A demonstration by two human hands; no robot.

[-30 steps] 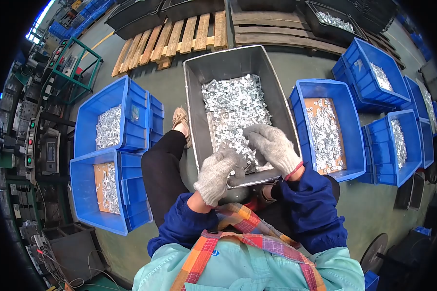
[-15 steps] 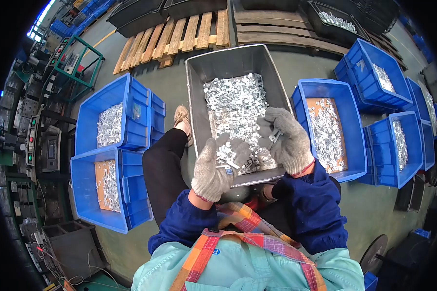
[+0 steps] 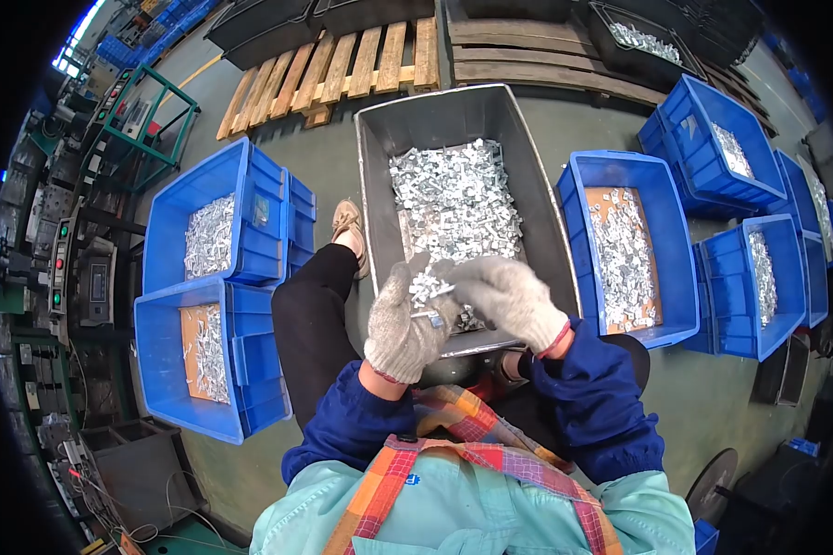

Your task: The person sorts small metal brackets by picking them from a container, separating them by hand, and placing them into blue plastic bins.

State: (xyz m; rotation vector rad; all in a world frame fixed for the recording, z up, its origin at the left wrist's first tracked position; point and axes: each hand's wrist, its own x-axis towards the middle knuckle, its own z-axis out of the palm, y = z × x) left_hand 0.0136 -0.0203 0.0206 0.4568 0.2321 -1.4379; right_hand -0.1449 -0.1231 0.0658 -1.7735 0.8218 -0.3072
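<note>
My left hand [image 3: 405,324], in a grey knit glove, is cupped around a small heap of shiny metal parts [image 3: 428,289], with one piece lying toward the wrist. My right hand [image 3: 509,301], gloved the same way, reaches across to it. Its fingers are bent together at the edge of the heap, and whatever is between their tips is hidden. Both hands are over the near end of a large dark bin [image 3: 555,242], whose floor is partly covered by a pile of similar small metal parts [image 3: 458,199].
A blue crate [image 3: 677,250] with metal parts stands right of the bin, and more blue crates [image 3: 759,277] are farther right. Two blue crates [image 3: 250,361] of parts sit at left. Wooden pallets [image 3: 342,69] lie ahead. Machinery [image 3: 93,277] lines the left side.
My right hand has moved left from the bin's right side to the left hand. The metal piece seen in its fingers before is out of sight. The left hand has barely moved.
</note>
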